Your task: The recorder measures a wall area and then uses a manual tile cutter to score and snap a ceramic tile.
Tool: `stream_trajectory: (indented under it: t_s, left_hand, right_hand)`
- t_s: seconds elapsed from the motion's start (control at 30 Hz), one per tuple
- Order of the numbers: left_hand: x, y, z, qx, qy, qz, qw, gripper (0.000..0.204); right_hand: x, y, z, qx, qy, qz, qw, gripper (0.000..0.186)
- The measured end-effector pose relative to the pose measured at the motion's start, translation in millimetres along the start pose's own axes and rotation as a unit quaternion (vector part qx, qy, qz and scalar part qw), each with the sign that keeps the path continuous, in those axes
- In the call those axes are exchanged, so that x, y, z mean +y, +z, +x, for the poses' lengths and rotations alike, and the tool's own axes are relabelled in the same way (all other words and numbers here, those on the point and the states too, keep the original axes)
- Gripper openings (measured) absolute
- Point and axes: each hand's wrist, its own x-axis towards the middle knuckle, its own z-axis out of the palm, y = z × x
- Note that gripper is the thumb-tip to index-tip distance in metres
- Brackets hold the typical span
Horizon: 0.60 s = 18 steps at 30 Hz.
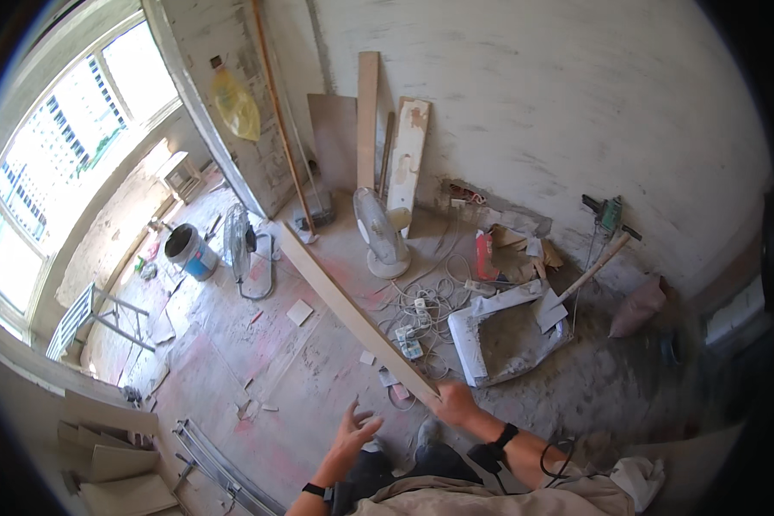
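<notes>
A long, straight, pale board [353, 318] slants away from me to the far left, its far end close to the floor by the wall corner. Its near end is gripped in my right hand [453, 404], the fingers wrapped round it. To the left of that end, my left hand [353, 430] hangs in the air with its fingers apart and nothing in them. Whether the far end of the board touches the floor I cannot tell.
Tangled cables with power strips [413, 331] lie right of the board. Beyond stand a white fan [378, 232], planks [408, 155] and a broom handle [284, 120]. At right are a shovel [552, 310] and a white-edged tray [469, 344]. Left are a bucket [189, 254] and tiles [116, 494].
</notes>
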Motion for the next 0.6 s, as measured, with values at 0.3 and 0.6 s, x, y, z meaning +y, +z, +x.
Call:
stream_trajectory:
  t_s: [0.3, 0.6]
  left_hand:
    - [7, -8, 10, -0.031, 0.276, 0.102, 0.955, 0.129]
    - [-51, -177, -5, 0.140, 0.244, 0.154, 0.947, 0.121]
  right_hand:
    - [-134, 57, 113, 0.022, 0.007, 0.152, 0.988, 0.025]
    - [-171, 227, 178, 0.024, 0.136, 0.166, 0.976, 0.030]
